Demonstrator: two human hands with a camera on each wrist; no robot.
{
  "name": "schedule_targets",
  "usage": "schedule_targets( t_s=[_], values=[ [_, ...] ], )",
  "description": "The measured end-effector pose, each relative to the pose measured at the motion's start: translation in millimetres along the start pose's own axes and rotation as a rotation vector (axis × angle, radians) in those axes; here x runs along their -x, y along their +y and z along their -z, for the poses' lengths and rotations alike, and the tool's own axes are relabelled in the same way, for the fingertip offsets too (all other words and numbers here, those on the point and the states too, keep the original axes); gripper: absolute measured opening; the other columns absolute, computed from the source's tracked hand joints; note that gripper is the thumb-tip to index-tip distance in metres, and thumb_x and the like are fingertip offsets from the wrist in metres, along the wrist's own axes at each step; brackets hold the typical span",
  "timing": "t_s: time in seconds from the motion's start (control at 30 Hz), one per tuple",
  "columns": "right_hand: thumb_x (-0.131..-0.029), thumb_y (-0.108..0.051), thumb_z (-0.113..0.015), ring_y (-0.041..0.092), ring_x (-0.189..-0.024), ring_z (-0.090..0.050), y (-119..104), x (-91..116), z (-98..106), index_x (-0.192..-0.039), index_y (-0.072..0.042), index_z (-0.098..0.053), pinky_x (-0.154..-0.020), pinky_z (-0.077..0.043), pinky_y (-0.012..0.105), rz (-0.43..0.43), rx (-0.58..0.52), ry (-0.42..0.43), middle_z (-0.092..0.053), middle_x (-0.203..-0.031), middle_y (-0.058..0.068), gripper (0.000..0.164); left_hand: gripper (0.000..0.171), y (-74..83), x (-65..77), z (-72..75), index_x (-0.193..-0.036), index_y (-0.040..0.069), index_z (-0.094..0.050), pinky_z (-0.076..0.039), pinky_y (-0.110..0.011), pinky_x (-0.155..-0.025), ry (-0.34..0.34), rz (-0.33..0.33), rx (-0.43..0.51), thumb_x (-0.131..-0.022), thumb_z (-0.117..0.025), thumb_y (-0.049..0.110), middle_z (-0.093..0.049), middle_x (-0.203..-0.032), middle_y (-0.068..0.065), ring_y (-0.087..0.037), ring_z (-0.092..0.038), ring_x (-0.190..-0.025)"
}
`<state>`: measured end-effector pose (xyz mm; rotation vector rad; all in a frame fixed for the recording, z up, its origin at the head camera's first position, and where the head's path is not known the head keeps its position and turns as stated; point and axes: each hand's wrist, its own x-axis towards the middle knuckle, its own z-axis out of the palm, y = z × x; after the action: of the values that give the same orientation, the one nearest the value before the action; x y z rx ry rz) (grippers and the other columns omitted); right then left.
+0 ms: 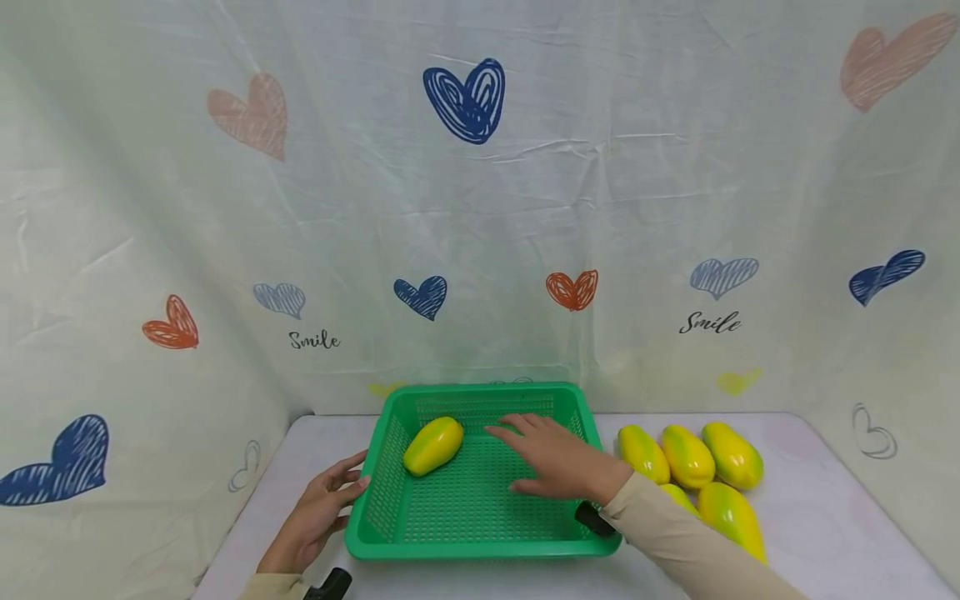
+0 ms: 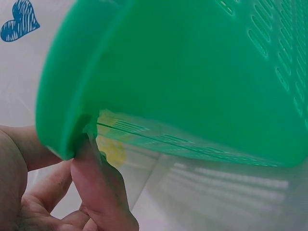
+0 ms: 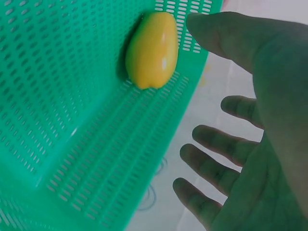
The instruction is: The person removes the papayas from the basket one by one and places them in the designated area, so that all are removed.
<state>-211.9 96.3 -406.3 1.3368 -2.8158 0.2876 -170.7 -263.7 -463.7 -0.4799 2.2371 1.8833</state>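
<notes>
A green plastic basket [image 1: 480, 551] with perforated walls stands in the middle of the table. One yellow-green papaya [image 1: 433, 447] lies inside it near the left wall, and the right wrist view also shows this papaya [image 3: 153, 50]. My left hand [image 1: 318, 510] grips the basket's left rim, its thumb over the edge and fingers beneath; the left wrist view shows these fingers [image 2: 98, 185] at the rim. Over the basket's right half hovers my right hand [image 1: 551, 457], fingers spread and holding nothing. In the right wrist view its palm and fingers stand apart from the papaya.
Several more papayas [image 1: 687, 457] lie on the table [image 1: 817, 517] to the right of the basket, partly hidden by my right sleeve [image 1: 675, 533]. A white curtain [image 1: 495, 208] printed with hearts hangs behind the table and at both sides.
</notes>
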Motion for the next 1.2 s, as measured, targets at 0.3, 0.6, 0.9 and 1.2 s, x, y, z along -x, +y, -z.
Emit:
schedule_targets(
  t_s=[0.3,0.6,0.9,1.2],
  values=[
    [-0.095,-0.032,-0.083,0.034,-0.138,-0.053,-9.9,-22.4,-9.0,-0.159,-0.008,-0.045,-0.112,-0.047,0.052,-0.013,0.003,-0.019,-0.049,-0.156,0.017,0.078,0.058,0.5,0.2,-0.2,-0.160,0.004,-0.043,-0.054,-0.038,-0.079,0.009,0.003,-0.006,-0.107,-0.063,0.015,-0.049,-0.140,-0.023,-0.020,-0.064,-0.094],
    [-0.096,-0.033,-0.081,0.033,-0.136,-0.054,-20.3,-46.1,-18.2,-0.158,-0.008,-0.045,-0.110,-0.048,0.052,-0.057,-0.026,-0.043,-0.051,-0.153,0.015,0.076,0.058,1.4,-0.7,-1.2,-0.160,0.004,-0.043,-0.054,-0.037,-0.078,0.021,0.017,-0.014,-0.107,-0.064,0.014,-0.050,-0.137,-0.022,-0.020,-0.064,-0.095],
    [-0.096,-0.035,-0.081,0.033,-0.134,-0.055,-25.7,-69.1,-30.0,-0.159,-0.009,-0.044,-0.109,-0.049,0.050,-0.117,-0.048,-0.078,-0.052,-0.150,0.013,0.078,0.058,-0.7,0.0,-0.4,-0.159,0.003,-0.044,-0.056,-0.038,-0.078,0.027,0.015,-0.013,-0.106,-0.065,0.014,-0.051,-0.136,-0.023,-0.022,-0.065,-0.096],
    [-0.096,-0.035,-0.081,0.033,-0.132,-0.056,-24.2,-86.3,-39.0,-0.159,-0.010,-0.044,-0.109,-0.049,0.051,-0.161,-0.073,-0.090,-0.054,-0.146,0.015,0.077,0.055,-1.5,0.1,-0.6,-0.158,0.004,-0.046,-0.056,-0.038,-0.077,0.025,-0.005,-0.003,-0.106,-0.063,0.012,-0.051,-0.137,-0.023,-0.022,-0.063,-0.095]
  ],
)
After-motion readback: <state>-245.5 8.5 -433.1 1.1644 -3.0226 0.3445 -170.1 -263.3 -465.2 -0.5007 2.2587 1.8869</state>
